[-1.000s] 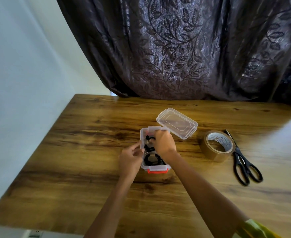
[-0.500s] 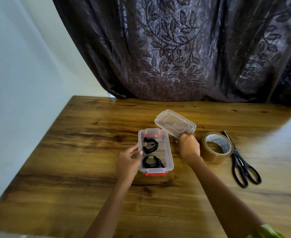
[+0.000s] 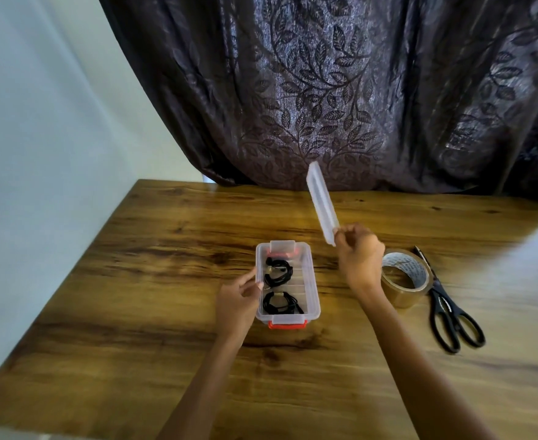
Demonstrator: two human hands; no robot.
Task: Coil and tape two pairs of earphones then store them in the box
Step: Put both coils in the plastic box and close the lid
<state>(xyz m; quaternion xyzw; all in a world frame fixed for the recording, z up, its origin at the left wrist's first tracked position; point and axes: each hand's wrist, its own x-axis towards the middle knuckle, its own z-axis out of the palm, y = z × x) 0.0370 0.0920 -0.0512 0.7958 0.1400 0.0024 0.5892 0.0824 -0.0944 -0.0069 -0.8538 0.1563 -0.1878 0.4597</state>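
A small clear plastic box [image 3: 312, 274] with red clasps stands open on the wooden table. Two coiled black earphones lie inside: one coil [image 3: 278, 270] at the far end, the other [image 3: 281, 302] at the near end. My left hand [image 3: 239, 298] holds the box's left wall, thumb and fingertips at the rim. My right hand [image 3: 358, 254] is raised to the right of the box and pinches the near end of the clear lid [image 3: 321, 203], which stands on edge in the air, tilted up and away.
A roll of brown packing tape [image 3: 404, 279] stands right of my right hand, with black scissors [image 3: 450, 312] just beyond it. A dark leaf-patterned curtain [image 3: 324, 90] hangs behind the table's far edge. A pale wall runs along the left.
My right hand left the box's inside, took hold of the lid lying behind the box and lifted it up on edge. The left hand stayed at the box's left side.
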